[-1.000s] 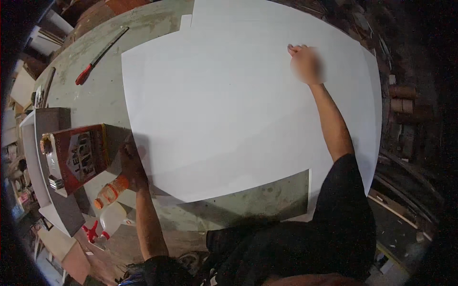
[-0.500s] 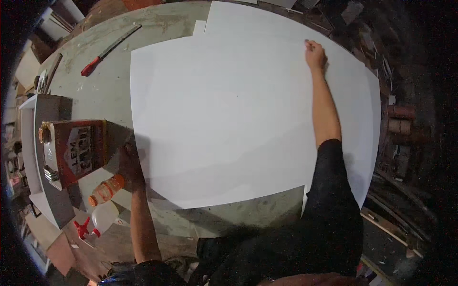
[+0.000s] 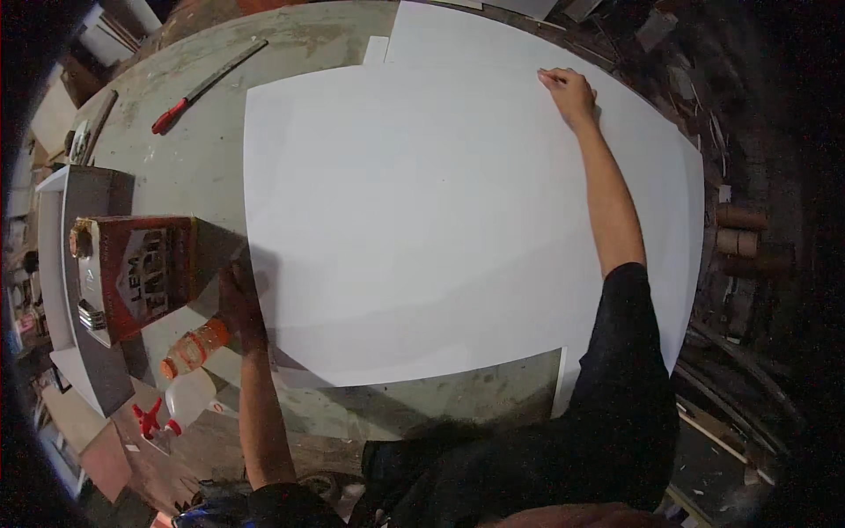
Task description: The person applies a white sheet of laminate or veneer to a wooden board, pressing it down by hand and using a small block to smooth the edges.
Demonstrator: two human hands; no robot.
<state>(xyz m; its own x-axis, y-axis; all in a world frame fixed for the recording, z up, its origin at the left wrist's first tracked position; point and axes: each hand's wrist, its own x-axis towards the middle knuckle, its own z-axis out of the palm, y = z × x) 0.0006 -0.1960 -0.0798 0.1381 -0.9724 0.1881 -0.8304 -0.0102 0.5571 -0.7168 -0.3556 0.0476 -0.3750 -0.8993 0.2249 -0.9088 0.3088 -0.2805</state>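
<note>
A large white sheet (image 3: 414, 194) covers most of the worktable, and a second white sheet or panel shows past its far edge. Over the far right part of the white surface is my right hand (image 3: 572, 95), its thumb and fingertips pressed together. Whatever those fingertips hold, if anything, is too small to make out. My left hand (image 3: 241, 304) rests at the sheet's left edge in dark shadow, so its fingers are hard to read. Right beside it are a red and white metal can (image 3: 141, 273) and an orange-capped plastic bottle (image 3: 195, 348).
On the green-grey tabletop (image 3: 198, 167) lies a handsaw-like long blade with a red handle (image 3: 211, 86). A spray bottle with a red trigger (image 3: 189, 398) lies near the left forearm. Left of the can stands a grey-white box frame (image 3: 92, 361). Wood scraps and rolls (image 3: 738, 242) crowd the right side.
My right hand has shifted left along the far part of the sheet, with its fingertips now pointing more to the left. My left hand stays at the sheet's left edge.
</note>
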